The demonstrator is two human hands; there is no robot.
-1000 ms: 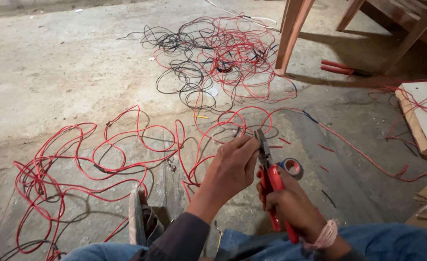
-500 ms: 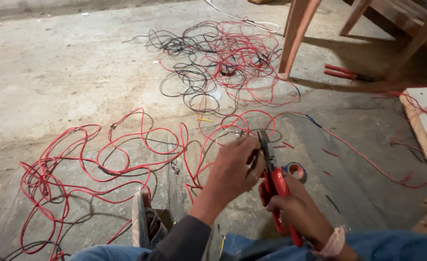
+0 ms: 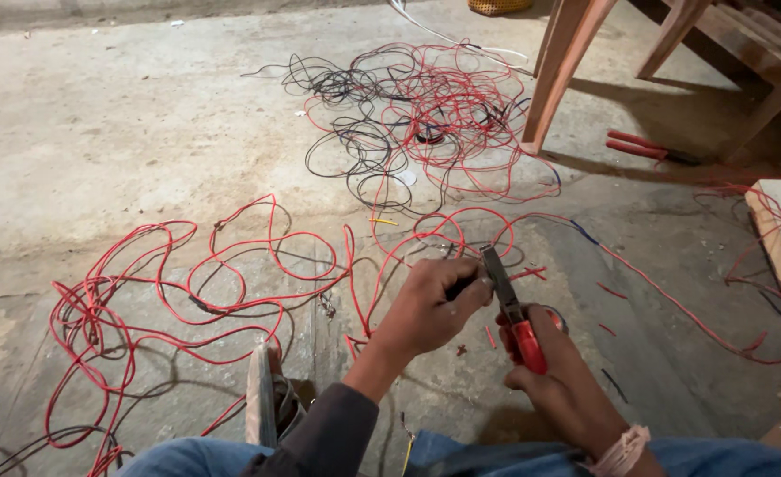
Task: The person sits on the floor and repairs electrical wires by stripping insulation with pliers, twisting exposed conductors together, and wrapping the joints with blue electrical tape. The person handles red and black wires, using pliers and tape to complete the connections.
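Left hand (image 3: 430,305) pinches a thin red insulated wire (image 3: 382,274) at the jaws of red-handled steel pliers (image 3: 512,311), gripped by right hand (image 3: 558,371). Since a second ago, both hands sit lower; stripping continues above the concrete floor (image 3: 125,132).

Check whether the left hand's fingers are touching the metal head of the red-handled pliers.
Touching. The head view shows the left hand with fingers pressed against the pliers just below the dark tip.

A tangled heap of black and red wires (image 3: 426,115) lies on the concrete floor (image 3: 99,132) beside a brown wooden furniture leg (image 3: 560,71).
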